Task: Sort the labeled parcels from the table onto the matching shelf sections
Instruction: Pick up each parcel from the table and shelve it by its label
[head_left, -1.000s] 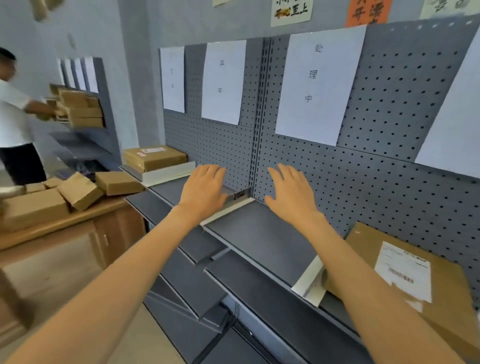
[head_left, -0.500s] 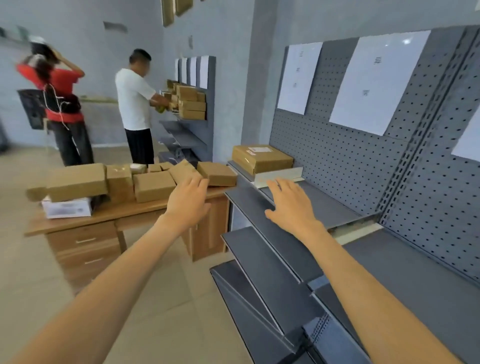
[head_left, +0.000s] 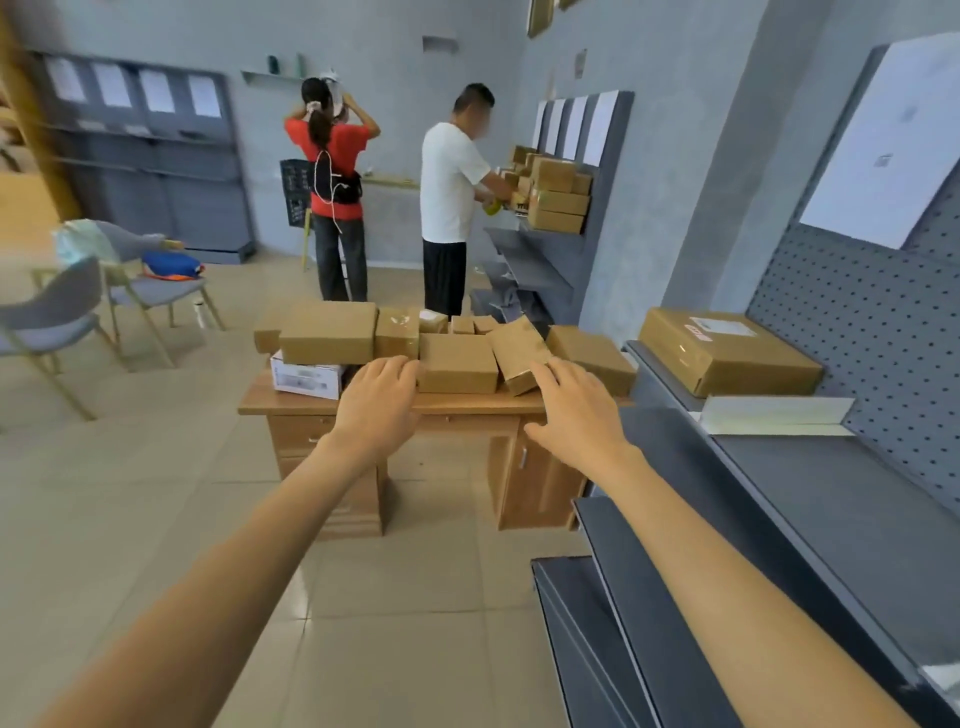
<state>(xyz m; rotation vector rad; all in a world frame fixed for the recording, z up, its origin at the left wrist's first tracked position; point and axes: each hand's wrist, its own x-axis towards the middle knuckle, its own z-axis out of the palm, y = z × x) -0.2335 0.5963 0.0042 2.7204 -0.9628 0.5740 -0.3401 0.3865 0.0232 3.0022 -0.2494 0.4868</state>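
Observation:
Several brown cardboard parcels lie on a wooden table ahead, among them a mid-sized box, a tilted box and a large box on a white parcel. My left hand and my right hand are stretched toward the table, fingers relaxed, holding nothing. A labeled parcel sits on the grey shelf at right, under a white paper sign on the pegboard.
Two people stand beyond the table: one in red, one in white handling boxes at a far shelf. Grey chairs stand at left. Lower shelf tiers jut out by my right arm. The floor is tiled.
My view has swung left from the shelf toward the table. Both hands left the shelf and now reach toward the parcels, still holding nothing.

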